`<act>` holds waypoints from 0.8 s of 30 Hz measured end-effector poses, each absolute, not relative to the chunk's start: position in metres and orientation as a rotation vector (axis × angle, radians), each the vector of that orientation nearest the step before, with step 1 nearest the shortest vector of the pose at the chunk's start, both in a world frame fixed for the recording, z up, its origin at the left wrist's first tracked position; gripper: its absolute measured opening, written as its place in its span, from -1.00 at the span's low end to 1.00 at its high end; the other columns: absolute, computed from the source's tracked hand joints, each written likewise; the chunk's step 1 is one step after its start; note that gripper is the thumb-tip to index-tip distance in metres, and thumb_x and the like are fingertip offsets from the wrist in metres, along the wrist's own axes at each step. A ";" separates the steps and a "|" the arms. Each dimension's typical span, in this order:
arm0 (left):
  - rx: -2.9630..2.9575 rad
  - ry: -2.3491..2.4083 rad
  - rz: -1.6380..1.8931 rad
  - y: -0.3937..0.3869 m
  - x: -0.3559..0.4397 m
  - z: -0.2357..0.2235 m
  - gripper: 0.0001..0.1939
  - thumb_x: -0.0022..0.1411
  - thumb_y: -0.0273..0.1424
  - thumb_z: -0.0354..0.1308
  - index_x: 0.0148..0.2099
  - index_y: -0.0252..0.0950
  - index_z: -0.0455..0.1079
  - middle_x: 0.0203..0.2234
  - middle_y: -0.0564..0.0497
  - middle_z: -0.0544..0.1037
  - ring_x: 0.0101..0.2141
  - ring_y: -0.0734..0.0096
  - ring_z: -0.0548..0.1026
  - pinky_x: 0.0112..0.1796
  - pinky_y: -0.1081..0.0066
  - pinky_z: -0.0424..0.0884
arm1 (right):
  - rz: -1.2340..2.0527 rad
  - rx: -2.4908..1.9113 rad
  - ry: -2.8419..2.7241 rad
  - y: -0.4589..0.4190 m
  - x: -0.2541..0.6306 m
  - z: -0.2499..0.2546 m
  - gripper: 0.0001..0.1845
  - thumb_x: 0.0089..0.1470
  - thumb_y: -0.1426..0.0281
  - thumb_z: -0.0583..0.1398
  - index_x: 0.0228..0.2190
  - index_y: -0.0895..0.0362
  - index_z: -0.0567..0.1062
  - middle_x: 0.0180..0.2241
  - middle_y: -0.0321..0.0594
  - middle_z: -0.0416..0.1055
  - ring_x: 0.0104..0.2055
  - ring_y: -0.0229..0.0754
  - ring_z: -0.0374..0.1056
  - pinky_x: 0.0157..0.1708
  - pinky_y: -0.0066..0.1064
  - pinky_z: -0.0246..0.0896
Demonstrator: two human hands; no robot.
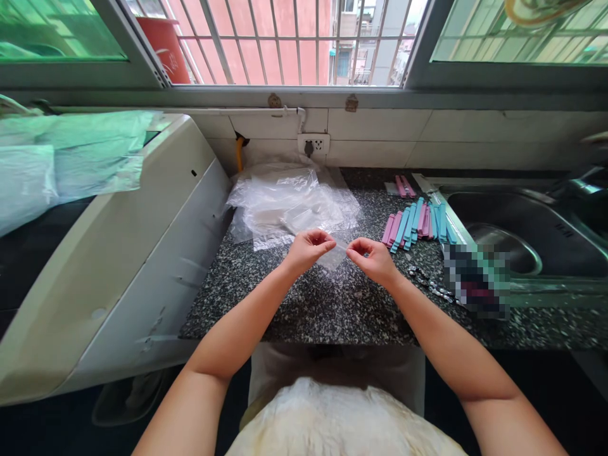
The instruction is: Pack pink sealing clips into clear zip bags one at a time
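While the left hand [308, 249] has thumb and finger clamped on one end of the clear bag's [335, 256] upper edge, the right hand [376, 259] has its own clamped on the other. That makes two hands on one bag, which lies between them, above the counter [332, 310]. Just beyond the left hand is a pile [304, 196] of clear plastic; its sheets overlap too much to count.

Past the right hand, to its right, pink and blue strips [413, 225] lie in a row of alternating groups, overlapping and not countable. Behind them are a few pink pieces [405, 186], two or three. Nearer the right hand, small shiny bits [432, 285] trail off toward one pixelated item [475, 282], whose details are hidden. One sink [503, 234], cut off by the frame, is farther right.

The bag's held edge runs left to right, dipping slightly toward the right hand; its film spreads below, toward the person. Its full outline and opening are hard to make out.
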State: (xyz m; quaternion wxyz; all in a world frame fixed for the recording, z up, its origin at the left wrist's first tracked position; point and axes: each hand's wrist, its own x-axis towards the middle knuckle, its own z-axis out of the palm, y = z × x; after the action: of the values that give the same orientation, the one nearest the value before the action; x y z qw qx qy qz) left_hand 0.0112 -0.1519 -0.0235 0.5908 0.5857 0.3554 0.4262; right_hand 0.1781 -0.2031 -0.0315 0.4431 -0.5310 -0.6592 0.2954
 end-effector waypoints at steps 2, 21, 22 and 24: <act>1.360 0.819 0.991 -0.152 0.011 -0.025 -0.78 -0.20 -0.32 0.34 -0.58 -0.34 0.39 -0.67 0.11 0.39 -0.59 0.60 0.27 -0.52 0.50 0.19 | 0.729 -1.315 -1.637 -0.203 0.178 -0.032 -0.84 -0.06 0.32 0.15 -0.55 0.14 0.40 -0.57 -0.29 0.36 -0.51 -0.30 0.23 -0.47 -0.43 0.15; 1.410 0.807 0.952 -0.156 0.013 -0.028 -0.81 -0.14 -0.31 0.29 -0.53 -0.33 0.41 -0.65 0.11 0.41 -0.56 0.59 0.29 -0.47 0.49 0.22 | 0.683 -1.291 -1.609 -0.205 0.177 -0.026 -0.84 -0.07 0.32 0.16 -0.58 0.15 0.39 -0.60 -0.32 0.32 -0.52 -0.32 0.19 -0.47 -0.44 0.13; 1.423 0.807 0.928 -0.156 0.012 -0.028 -0.80 -0.14 -0.30 0.29 -0.53 -0.33 0.41 -0.64 0.11 0.41 -0.56 0.59 0.29 -0.47 0.48 0.22 | 0.682 -1.291 -1.593 -0.205 0.178 -0.025 -0.83 -0.08 0.32 0.16 -0.58 0.15 0.38 -0.60 -0.32 0.31 -0.52 -0.32 0.19 -0.47 -0.44 0.13; 1.462 0.811 0.872 -0.155 0.011 -0.028 -0.80 -0.14 -0.31 0.29 -0.51 -0.33 0.41 -0.64 0.10 0.41 -0.56 0.59 0.29 -0.46 0.48 0.22 | 0.673 -1.292 -1.545 -0.205 0.181 -0.023 -0.83 -0.08 0.31 0.17 -0.58 0.15 0.38 -0.60 -0.33 0.31 -0.52 -0.33 0.18 -0.48 -0.45 0.13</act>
State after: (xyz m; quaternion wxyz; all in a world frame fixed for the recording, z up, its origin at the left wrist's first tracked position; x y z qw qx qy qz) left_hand 0.0109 -0.1548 -0.0278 0.5874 0.6273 0.3482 0.3744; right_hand 0.1811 -0.2046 -0.0232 0.4871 -0.5313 -0.6355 0.2768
